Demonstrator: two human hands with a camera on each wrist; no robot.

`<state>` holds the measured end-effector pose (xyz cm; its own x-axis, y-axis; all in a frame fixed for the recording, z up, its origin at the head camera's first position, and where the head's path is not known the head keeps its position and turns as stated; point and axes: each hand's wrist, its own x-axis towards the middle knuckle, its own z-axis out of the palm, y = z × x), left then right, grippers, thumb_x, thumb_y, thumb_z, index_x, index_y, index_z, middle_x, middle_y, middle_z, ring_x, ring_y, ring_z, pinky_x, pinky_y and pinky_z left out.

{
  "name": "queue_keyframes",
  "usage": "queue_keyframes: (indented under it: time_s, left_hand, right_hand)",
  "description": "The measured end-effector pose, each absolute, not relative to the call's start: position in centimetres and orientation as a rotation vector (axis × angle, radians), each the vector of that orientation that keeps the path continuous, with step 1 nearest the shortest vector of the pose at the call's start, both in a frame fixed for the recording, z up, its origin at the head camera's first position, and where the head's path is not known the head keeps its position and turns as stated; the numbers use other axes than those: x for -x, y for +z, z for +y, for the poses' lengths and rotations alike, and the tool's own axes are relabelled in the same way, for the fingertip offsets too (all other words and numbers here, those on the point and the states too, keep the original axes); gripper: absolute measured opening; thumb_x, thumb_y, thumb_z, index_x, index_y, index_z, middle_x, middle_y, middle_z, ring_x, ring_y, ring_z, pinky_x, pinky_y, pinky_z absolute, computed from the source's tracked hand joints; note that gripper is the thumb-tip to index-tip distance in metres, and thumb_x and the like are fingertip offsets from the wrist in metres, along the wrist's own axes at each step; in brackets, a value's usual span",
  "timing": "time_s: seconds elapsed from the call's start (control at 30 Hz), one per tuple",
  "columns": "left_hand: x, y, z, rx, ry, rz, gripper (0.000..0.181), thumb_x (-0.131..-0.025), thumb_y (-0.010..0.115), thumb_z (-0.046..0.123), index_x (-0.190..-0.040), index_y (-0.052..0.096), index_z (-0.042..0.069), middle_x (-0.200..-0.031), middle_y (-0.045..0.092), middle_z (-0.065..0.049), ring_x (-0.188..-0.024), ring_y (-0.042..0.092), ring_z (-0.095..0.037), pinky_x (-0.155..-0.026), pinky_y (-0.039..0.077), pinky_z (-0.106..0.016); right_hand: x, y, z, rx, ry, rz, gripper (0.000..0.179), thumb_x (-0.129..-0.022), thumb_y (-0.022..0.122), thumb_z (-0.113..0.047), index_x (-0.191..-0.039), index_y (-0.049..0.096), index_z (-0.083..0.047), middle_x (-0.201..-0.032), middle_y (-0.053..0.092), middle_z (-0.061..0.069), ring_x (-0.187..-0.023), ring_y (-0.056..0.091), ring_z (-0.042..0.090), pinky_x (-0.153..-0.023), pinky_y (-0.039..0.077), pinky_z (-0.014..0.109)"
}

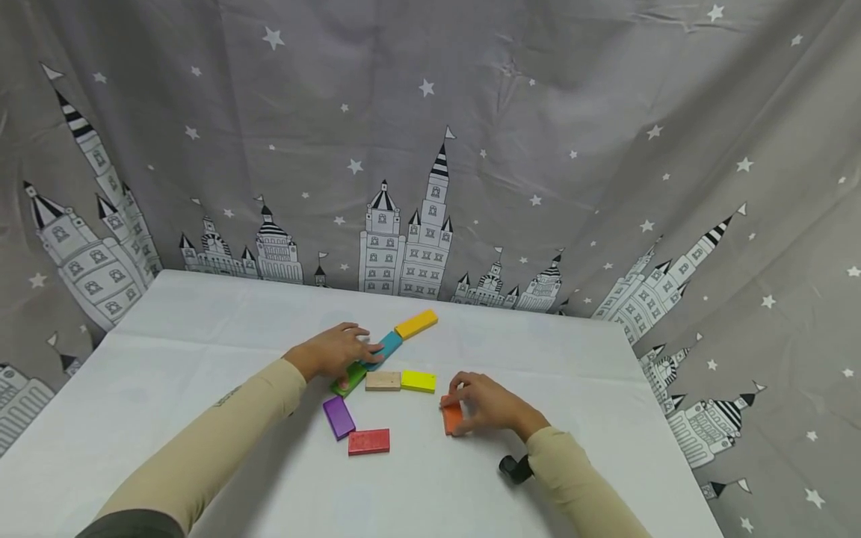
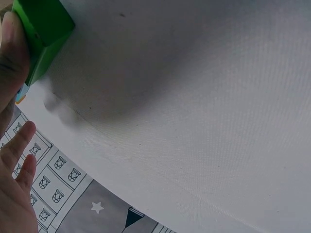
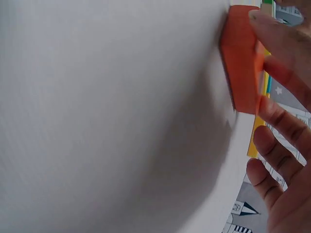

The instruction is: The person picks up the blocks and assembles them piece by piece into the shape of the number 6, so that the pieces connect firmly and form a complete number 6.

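My left hand point(image 1: 334, 351) reaches over a blue block point(image 1: 390, 345) and a green block point(image 1: 353, 377) lying end to end. Its fingers lie across the blue one, while the thumb touches the green one, also seen in the left wrist view as a green block point(image 2: 43, 36). My right hand point(image 1: 494, 403) pinches an orange block point(image 1: 451, 418) between thumb and fingers, at its ends. In the right wrist view the orange block point(image 3: 240, 60) is on the white surface, with the other fingers spread beside it.
An orange-yellow block point(image 1: 417, 324) continues from the blue one. A plain wood block point(image 1: 383, 381) and a yellow block point(image 1: 418, 382) form a row. Purple point(image 1: 339, 418) and red point(image 1: 369, 441) blocks lie nearer. A grey castle-print curtain point(image 1: 504, 149) hangs behind the white table point(image 1: 269, 486).
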<state>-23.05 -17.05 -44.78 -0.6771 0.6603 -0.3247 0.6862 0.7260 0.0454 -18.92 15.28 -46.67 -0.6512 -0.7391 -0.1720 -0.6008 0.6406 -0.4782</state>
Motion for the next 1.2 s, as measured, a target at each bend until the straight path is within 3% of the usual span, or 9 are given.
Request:
queue_keyframes:
  time_s: [0.27,0.83,1.2]
  left_hand:
    - [23.1,-44.6,-17.1,-1.059,-0.091,2.607,0.071,-0.076,0.081,0.026,-0.140,0.051,0.025,-0.149,0.043,0.002,-0.138,0.035,-0.033,-0.115,0.022,-0.052]
    - [23.2,-44.9,-17.1,-1.061,-0.085,2.612,0.072,-0.075,0.081,0.028,-0.141,0.051,0.026,-0.149,0.043,0.002,-0.138,0.035,-0.033,-0.115,0.021,-0.052]
    - [23.2,-44.8,-17.1,-1.076,-0.096,2.618,0.071,-0.075,0.080,0.031,-0.140,0.052,0.026,-0.148,0.044,0.002,-0.137,0.036,-0.033,-0.115,0.023,-0.051]
  right_hand:
    - [17.8,-47.6,14.1,1.004,-0.612,2.546,0.043,-0.074,0.082,-0.043,-0.112,0.073,-0.023,-0.106,0.051,-0.009,-0.096,0.046,0.010,-0.086,0.045,0.027]
    - [15.9,-48.3,10.4,1.007,-0.717,2.591,0.046,-0.073,0.082,-0.046,-0.109,0.072,-0.018,-0.096,0.049,-0.009,-0.086,0.046,0.005,-0.074,0.043,0.017]
    - [14.9,-47.5,8.5,0.938,-0.627,2.646,0.049,-0.074,0.081,-0.047,-0.111,0.072,-0.016,-0.100,0.051,-0.006,-0.084,0.047,0.006,-0.071,0.043,0.016]
